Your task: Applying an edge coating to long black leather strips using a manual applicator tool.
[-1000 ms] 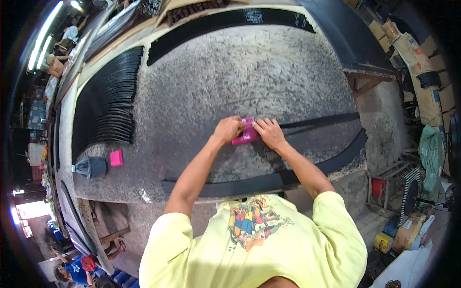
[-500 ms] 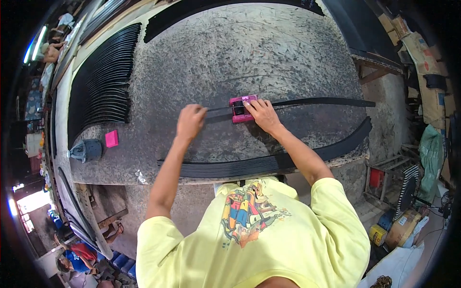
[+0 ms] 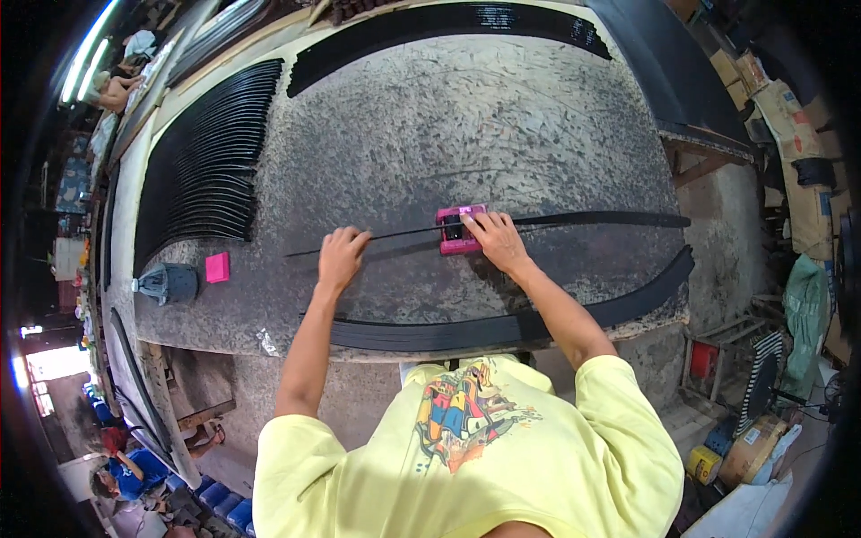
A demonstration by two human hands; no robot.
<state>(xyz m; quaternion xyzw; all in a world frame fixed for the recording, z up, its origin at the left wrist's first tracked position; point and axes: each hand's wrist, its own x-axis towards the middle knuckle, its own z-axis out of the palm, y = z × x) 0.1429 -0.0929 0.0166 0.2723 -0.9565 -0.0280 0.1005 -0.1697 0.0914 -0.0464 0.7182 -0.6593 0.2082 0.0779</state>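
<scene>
Our left hand [image 3: 341,258] has moved farther from the pink tool [image 3: 456,231] than it was half a second ago, and a thin tail of the black strip [image 3: 610,218] now trails to its left. Nearest us is the yellow shirt [image 3: 520,448], with its colorful print, its front close to the edge of the worn table [image 3: 395,125]. Just inside that edge a bundle [image 3: 430,335] of dark strips curves up toward the right. Beyond it, our left hand is closed, thumb and fingertips pinched on the strip. Our right hand [image 3: 499,244] is partly closed, holding the pink tool by its right side, though the small view hides just where the fingers press. The tool sits on the table, before our chest, and the strip runs through or across it, thin on the left, broader on the right. To our left lie a pink block [image 3: 218,267] and, just beside it, a gray-blue container [image 3: 175,283]. Farther off, a fanned row [image 3: 206,161] of black strips covers the table's left side, and a black stack [image 3: 448,20] arcs along the far edge.
</scene>
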